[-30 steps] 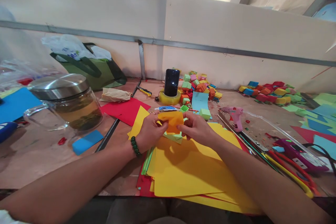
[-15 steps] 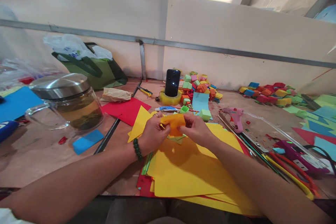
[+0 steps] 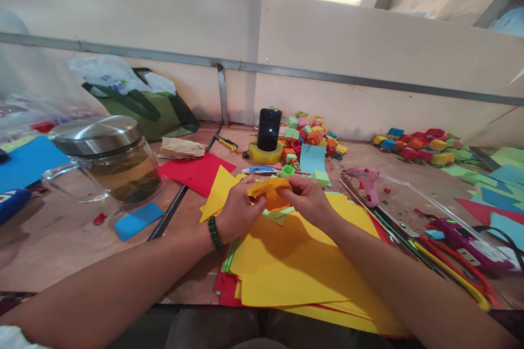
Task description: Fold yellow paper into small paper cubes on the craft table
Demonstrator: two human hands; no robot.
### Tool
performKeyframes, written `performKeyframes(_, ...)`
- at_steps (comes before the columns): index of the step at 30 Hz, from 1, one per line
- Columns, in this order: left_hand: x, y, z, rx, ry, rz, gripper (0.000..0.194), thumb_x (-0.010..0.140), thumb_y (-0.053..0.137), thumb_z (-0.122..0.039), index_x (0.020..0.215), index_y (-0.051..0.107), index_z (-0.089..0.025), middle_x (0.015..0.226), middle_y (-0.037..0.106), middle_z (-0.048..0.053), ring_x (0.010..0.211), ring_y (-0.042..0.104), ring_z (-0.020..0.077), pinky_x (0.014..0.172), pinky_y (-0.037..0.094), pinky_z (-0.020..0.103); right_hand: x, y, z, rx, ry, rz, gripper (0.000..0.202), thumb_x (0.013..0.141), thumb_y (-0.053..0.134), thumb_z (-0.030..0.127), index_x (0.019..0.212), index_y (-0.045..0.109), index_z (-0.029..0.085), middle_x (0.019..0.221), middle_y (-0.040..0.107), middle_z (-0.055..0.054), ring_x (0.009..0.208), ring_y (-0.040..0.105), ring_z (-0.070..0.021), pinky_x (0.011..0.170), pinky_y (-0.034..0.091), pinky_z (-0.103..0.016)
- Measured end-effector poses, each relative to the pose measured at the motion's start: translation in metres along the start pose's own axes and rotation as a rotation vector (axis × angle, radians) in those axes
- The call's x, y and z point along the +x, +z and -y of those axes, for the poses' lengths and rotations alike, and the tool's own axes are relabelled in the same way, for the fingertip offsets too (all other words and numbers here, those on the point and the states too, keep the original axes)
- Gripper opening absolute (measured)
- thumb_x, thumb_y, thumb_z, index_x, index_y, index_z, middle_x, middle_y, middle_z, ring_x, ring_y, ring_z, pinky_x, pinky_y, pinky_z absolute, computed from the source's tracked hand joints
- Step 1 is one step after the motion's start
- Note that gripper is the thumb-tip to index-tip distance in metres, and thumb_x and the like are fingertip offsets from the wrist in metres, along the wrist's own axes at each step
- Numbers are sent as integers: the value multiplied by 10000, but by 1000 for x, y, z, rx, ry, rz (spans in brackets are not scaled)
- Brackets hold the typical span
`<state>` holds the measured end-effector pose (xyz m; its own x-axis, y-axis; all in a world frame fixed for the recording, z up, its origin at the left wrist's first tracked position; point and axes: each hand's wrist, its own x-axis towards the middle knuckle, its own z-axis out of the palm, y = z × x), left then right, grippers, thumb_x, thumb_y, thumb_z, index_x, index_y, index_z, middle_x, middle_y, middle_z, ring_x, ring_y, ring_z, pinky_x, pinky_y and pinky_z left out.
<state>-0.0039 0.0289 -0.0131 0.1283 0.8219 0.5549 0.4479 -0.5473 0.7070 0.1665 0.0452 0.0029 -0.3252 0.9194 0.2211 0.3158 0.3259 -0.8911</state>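
Observation:
A small orange-yellow paper piece (image 3: 268, 187) is bent into a curve between my two hands. My left hand (image 3: 239, 207), with a green bead bracelet at the wrist, pinches its left end. The right end is gripped between the thumb and fingers of my right hand (image 3: 309, 200). Both hands are above a stack of yellow sheets (image 3: 286, 267), with red and green sheets showing at its left edge. Small pale green strips (image 3: 282, 212) lie just under the paper piece.
Ahead stand a phone (image 3: 269, 128) on a yellow tape roll (image 3: 266, 154) and a pile of paper cubes (image 3: 315, 136). A glass teapot (image 3: 118, 166) is at left. At right lie a pink glue gun (image 3: 368, 182) and a purple power strip (image 3: 466, 245).
The paper piece has gone from flatter and upright to a more curved, folded-over shape. My hands have stayed in nearly the same place, both still holding it.

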Motion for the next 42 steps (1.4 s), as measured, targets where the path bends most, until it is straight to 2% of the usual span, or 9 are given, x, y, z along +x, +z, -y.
performKeyframes(3,1,-1,1,-63,-25,-27,95,700,505,-112,723,576,-170,692,564,-12,625,535,128,577,451,224,-1,1,-1,-12,32,16,226,669,564,355,731,651,155,540,464,35,471,355,-82,443,257,-217)
performKeyframes(9,-2,2,2,5,100,8,157,656,478,-65,599,579,-172,602,471,-17,633,486,131,573,422,209,3,-4,-7,-168,-31,-59,181,701,538,291,649,643,152,518,456,27,493,364,-88,453,262,-215)
performKeyframes(15,1,0,1,-7,123,-49,176,682,458,-80,539,482,-179,585,463,-24,591,466,116,531,385,200,-2,-5,6,13,28,-83,231,680,585,366,789,627,166,492,483,48,411,402,-84,408,309,-214)
performKeyframes(21,2,0,2,-3,103,-53,176,662,457,-70,531,454,-187,582,484,-20,628,491,130,570,408,212,-3,-3,2,-101,-47,-139,139,647,535,262,691,627,169,493,468,43,448,407,-83,428,310,-212)
performKeyframes(24,2,1,3,-7,106,-31,192,660,461,-62,514,445,-185,583,495,-17,639,503,132,572,416,211,-3,-2,0,-144,-83,-186,166,680,539,281,761,632,170,494,467,48,452,411,-86,440,317,-217)
performKeyframes(27,2,1,3,-5,70,-54,188,672,477,-66,524,461,-181,611,509,-15,627,507,127,562,419,210,-4,-1,2,-76,-25,-123,220,684,593,344,824,600,174,483,453,66,426,412,-87,420,320,-216)
performKeyframes(31,3,0,3,-55,-17,-70,148,681,488,-76,577,496,-182,631,523,-19,627,512,123,564,423,206,-5,-1,4,19,26,-39,218,659,618,359,765,597,170,510,494,44,443,445,-92,427,348,-218)
performKeyframes(37,0,3,8,-134,-125,-52,100,671,513,-119,615,464,-185,616,462,-38,581,467,110,528,391,206,-6,-1,3,-5,-63,-44,249,698,588,383,739,689,159,483,443,38,438,338,-72,414,262,-215)
performKeyframes(42,0,2,9,-99,-123,64,106,646,488,-111,569,459,-179,604,438,-32,600,437,116,545,365,219,-6,-3,3,-86,-83,109,263,730,624,400,754,714,154,528,523,8,465,357,-78,425,260,-224)
